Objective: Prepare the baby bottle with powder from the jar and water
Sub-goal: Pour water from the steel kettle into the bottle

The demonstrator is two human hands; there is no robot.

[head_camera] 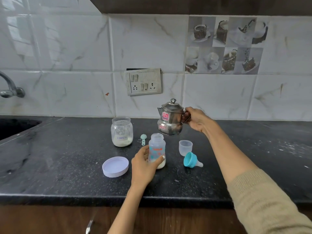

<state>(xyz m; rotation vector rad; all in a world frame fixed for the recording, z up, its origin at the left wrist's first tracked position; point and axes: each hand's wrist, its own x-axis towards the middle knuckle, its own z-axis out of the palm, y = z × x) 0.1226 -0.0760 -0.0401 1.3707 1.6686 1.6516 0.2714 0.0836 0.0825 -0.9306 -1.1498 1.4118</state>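
We're gripping the baby bottle (157, 149) low down with the left hand (144, 163), fingers wrapped around it; it's standing open on the bench (59, 157) with white powder in the bottom. We're holding the steel kettle (170, 119) by its handle in the right hand (197, 119), lifted just behind the bottle mouth. Jar (121, 132) sitting open to the left, its lid (115, 166) lying near the front.

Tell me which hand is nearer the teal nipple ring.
Left. The left hand, holding the baby bottle, sits just left of the teal nipple ring; the right hand holds the steel kettle behind it.
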